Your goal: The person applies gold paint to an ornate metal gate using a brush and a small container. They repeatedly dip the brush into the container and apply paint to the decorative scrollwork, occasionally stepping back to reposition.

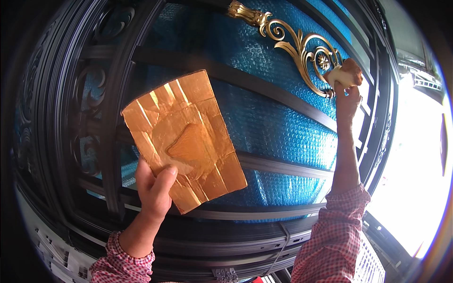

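Observation:
My left hand (155, 188) grips a gold-coloured piece of cardboard (218, 118) by its lower left edge, thumb on top. On its face lies a smeared patch with a mound of gold-brown paste or powder (191, 144). Reaching far up to the right, my right hand (348, 101) is closed on a soft pale wad (342, 75) with brown stains, perhaps sponge or cloth. That wad is against the right end of a gold scrollwork ornament (302, 53), which has curling leaves and a small flower. Whether the fingers also touch the metal is hidden.
Dark metal bars (283, 101) cross in front of blue bubble wrap (269, 132). More dark scroll ornaments (94, 85) stand within the frame at the left. Bright light comes in at the right, beside the frame's edge. A thin cable (285, 236) hangs near the bottom.

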The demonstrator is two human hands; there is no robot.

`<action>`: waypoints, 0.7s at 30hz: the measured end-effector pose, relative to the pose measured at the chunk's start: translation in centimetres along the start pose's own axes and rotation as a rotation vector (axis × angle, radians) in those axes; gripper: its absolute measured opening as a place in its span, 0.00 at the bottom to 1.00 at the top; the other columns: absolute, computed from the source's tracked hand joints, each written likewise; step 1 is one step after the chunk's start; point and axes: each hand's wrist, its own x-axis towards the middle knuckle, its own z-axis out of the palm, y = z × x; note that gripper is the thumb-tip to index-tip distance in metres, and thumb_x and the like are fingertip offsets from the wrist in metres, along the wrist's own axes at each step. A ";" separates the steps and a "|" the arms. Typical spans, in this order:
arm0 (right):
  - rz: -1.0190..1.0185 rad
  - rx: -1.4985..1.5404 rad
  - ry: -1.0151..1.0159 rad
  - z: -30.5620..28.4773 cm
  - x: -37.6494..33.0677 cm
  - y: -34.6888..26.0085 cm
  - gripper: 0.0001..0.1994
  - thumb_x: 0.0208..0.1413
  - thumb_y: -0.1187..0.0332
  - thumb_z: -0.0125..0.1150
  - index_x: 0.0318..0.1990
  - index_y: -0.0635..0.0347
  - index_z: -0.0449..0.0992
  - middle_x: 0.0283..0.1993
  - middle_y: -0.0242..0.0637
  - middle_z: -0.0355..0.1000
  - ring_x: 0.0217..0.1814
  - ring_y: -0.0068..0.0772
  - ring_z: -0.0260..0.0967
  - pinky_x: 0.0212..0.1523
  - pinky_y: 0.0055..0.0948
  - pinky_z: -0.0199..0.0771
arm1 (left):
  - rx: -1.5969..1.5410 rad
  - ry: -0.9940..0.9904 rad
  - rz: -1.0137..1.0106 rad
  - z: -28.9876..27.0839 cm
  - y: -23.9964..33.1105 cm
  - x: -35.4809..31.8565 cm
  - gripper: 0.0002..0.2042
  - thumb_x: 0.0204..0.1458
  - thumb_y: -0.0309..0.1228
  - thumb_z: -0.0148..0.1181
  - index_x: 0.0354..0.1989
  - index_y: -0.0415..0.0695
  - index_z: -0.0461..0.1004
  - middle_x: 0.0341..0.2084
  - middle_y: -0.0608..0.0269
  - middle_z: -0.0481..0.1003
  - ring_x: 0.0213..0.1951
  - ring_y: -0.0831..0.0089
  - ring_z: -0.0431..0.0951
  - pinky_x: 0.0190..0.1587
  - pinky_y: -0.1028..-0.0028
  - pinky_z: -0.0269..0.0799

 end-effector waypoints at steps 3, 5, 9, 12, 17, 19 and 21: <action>-0.155 -0.013 -0.044 1.5 0.2 0.3 0.14 0.44 0.65 0.59 0.37 0.65 0.72 0.31 0.42 0.73 0.33 0.34 0.71 0.36 0.29 0.67 | 0.000 -0.005 -0.002 0.1 -0.1 0.0 0.23 0.44 0.22 0.46 0.52 0.33 0.55 0.44 0.57 0.65 0.44 0.75 0.65 0.49 0.74 0.59; -0.113 -0.017 -0.012 0.8 -0.7 0.9 0.15 0.44 0.65 0.59 0.37 0.66 0.72 0.34 0.43 0.72 0.38 0.35 0.70 0.38 0.31 0.68 | 0.006 -0.003 -0.010 0.0 -0.1 0.0 0.23 0.44 0.22 0.46 0.52 0.33 0.55 0.44 0.57 0.65 0.44 0.75 0.65 0.49 0.73 0.60; -0.013 0.039 0.046 -0.8 -0.7 2.6 0.13 0.44 0.68 0.56 0.39 0.63 0.71 0.35 0.39 0.72 0.36 0.31 0.70 0.38 0.29 0.68 | 0.010 0.004 -0.013 0.0 0.0 0.0 0.23 0.44 0.22 0.47 0.52 0.34 0.55 0.44 0.57 0.65 0.44 0.75 0.65 0.49 0.73 0.59; -0.025 -0.132 0.012 0.0 -0.7 0.6 0.14 0.44 0.67 0.57 0.40 0.63 0.70 0.37 0.41 0.70 0.41 0.35 0.68 0.42 0.33 0.67 | -0.001 -0.008 -0.008 -0.1 -0.3 0.0 0.23 0.44 0.23 0.47 0.52 0.34 0.55 0.44 0.57 0.65 0.45 0.75 0.65 0.49 0.73 0.59; 0.018 0.129 0.092 -0.6 -0.3 3.7 0.14 0.46 0.66 0.57 0.39 0.65 0.71 0.35 0.46 0.72 0.35 0.35 0.70 0.38 0.34 0.69 | 0.010 0.001 -0.008 0.0 0.1 0.0 0.24 0.44 0.23 0.47 0.53 0.34 0.54 0.45 0.57 0.64 0.45 0.75 0.65 0.49 0.73 0.59; -0.002 0.053 0.077 -0.4 -0.5 3.7 0.15 0.46 0.66 0.58 0.40 0.66 0.71 0.36 0.46 0.72 0.35 0.37 0.71 0.40 0.34 0.68 | 0.010 0.005 -0.008 0.1 -0.1 -0.1 0.24 0.44 0.23 0.47 0.53 0.33 0.54 0.45 0.56 0.64 0.45 0.75 0.65 0.49 0.73 0.59; -0.232 -0.126 0.055 0.5 -0.3 4.0 0.16 0.45 0.65 0.59 0.40 0.66 0.71 0.34 0.47 0.72 0.34 0.37 0.71 0.40 0.32 0.67 | -0.007 0.002 -0.006 0.2 -0.1 0.0 0.24 0.44 0.23 0.47 0.53 0.33 0.54 0.45 0.57 0.65 0.45 0.75 0.65 0.49 0.73 0.59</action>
